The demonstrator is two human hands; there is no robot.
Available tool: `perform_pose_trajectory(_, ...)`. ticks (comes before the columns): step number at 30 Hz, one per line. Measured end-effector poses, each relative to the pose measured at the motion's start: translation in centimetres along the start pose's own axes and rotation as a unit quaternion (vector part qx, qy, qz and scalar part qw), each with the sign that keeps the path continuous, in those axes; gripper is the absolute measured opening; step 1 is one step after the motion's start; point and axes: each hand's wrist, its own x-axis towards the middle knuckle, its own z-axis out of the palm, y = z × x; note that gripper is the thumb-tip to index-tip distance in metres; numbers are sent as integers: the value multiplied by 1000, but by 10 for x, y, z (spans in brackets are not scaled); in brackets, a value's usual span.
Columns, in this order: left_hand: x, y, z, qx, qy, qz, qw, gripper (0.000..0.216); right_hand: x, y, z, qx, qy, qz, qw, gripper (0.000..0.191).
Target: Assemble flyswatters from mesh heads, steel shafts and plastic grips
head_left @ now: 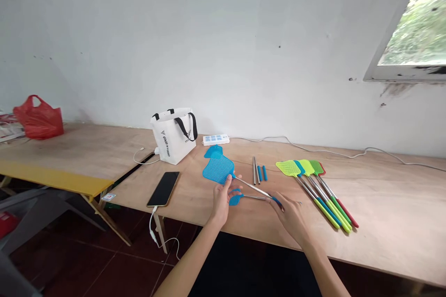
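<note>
Centrally, a person's two bare hands are holding a blue fly swatter point(219, 168) above a wooden bench point(393, 222), its mesh head pointing left and its metal shaft slanting down to the right. The left hand point(221, 198) is pinching the neck just below the head, its grip closed between thumb and finger while other fingers are spreading loosely. The right hand point(288, 212) is closing its grip around the blue handle point(277, 201). Beneath the shaft, a second blue swatter point(235, 200) is lying near the left hand. Behind the held head, more blue mesh point(213, 149) is showing, partly hidden. Beyond the shaft, metal tubes point(254, 171) and blue sleeves point(265, 173) are lying side by side. Farther right, several colourful swatters point(327, 200) are lying in an overlapping row. Leftward, a phone point(163, 189) is lying near a standing white bag point(172, 141).
</note>
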Motion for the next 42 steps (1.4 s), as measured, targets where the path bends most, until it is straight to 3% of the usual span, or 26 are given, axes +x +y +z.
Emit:
perform_pose_trajectory(8,-17,-8,13,84,-77,-11,993,53,-4,-35,0,8,-63,-14,998,46)
perform_pose_trajectory(15,-19,-6,15,82,-52,22,995,49,-9,-44,5,-48,-37,-18,998,52)
perform_pose_trajectory(19,-8,14,8,62,-11,60,996,46,-8,-40,-10,-53,-41,-26,997,51)
perform_pose_trajectory(23,-2,34,0,64,16,102,993,46,-4,-42,-25,0,-85,-13,996,49)
perform_pose_trajectory(27,-11,31,6,56,-23,63,996,51,-5,-54,-20,44,-109,0,993,44)
perform_pose_trajectory(32,-20,16,16,29,-69,12,997,53,-11,-62,-2,24,-126,17,992,45)
perform_pose_trajectory(37,-4,36,0,-11,-19,64,998,52,-9,-42,-10,-21,-106,-24,994,47)
perform_pose_trajectory(42,17,83,-42,-80,96,124,984,48,-5,20,-44,-9,-130,3,991,44)
